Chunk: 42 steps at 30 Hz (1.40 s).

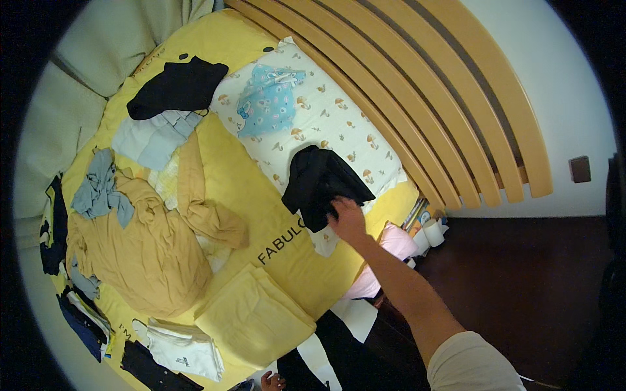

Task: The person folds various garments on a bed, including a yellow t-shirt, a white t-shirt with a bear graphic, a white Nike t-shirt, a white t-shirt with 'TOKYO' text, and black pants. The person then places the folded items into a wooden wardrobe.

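Note:
My right hand (348, 219) reaches in from the lower right and grips the near edge of a crumpled black garment (320, 181). That garment lies partly on a white pillow (288, 144) with a mushroom print. Farther up the pillow lies a light blue printed garment (269, 105). Only some fingers of my left hand (273, 381) show at the bottom edge, beside the bed; whether they hold anything is not visible. A folded pale yellow cloth (257, 315) is on the bed near them.
On the yellow bedsheet (230, 161) lie a tan bundle of cloth (151, 249), a grey garment (100, 185), a black garment (181, 88) over pale blue clothing (151, 137), and folded white clothing (183, 349). A slatted wooden headboard (406, 93) borders the pillow. Toilet rolls (433, 232) stand beside the bed.

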Each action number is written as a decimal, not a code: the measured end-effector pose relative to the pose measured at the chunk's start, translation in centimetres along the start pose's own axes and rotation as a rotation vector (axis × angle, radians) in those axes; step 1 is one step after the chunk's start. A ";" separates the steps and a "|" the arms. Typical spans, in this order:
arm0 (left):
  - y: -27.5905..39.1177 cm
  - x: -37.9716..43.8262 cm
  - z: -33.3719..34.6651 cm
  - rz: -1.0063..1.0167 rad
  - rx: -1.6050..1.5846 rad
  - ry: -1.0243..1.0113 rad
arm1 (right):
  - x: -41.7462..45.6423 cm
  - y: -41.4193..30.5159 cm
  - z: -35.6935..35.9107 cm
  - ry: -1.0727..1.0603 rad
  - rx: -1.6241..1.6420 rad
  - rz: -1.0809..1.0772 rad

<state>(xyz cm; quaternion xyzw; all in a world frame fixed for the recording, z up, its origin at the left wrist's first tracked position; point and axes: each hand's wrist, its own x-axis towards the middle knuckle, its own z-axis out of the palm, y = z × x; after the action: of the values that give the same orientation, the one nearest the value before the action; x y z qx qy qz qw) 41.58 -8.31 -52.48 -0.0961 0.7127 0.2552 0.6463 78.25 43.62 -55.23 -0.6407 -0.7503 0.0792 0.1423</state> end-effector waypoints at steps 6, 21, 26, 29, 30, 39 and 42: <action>-1.1 0.6 -0.6 0.047 -0.019 0.070 | 6.1 6.1 -4.7 -0.026 -0.050 0.410; 17.1 8.2 13.4 0.707 0.301 0.183 | 8.5 -9.6 -2.2 -0.415 0.552 -0.127; 28.4 13.5 14.8 0.995 0.508 0.363 | 8.7 -4.2 4.0 -0.406 0.319 0.066; 36.6 16.1 12.7 1.246 0.547 0.548 | 13.0 1.4 3.1 0.204 0.376 0.234; 39.3 16.8 11.7 1.259 0.574 0.640 | 13.5 1.3 2.7 0.222 0.288 0.235; 48.7 26.9 6.0 0.717 1.194 1.057 | 15.0 -8.8 6.5 0.180 0.011 -0.186; 48.1 30.0 7.3 0.786 1.240 1.221 | 18.1 -15.0 10.6 0.007 0.237 -0.125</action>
<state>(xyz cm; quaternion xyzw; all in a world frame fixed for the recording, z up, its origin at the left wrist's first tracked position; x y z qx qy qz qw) 21.16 41.96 -70.31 0.3932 0.9166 -0.0633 -0.0335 58.33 59.61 -58.77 -0.5717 -0.7736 0.1558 0.2243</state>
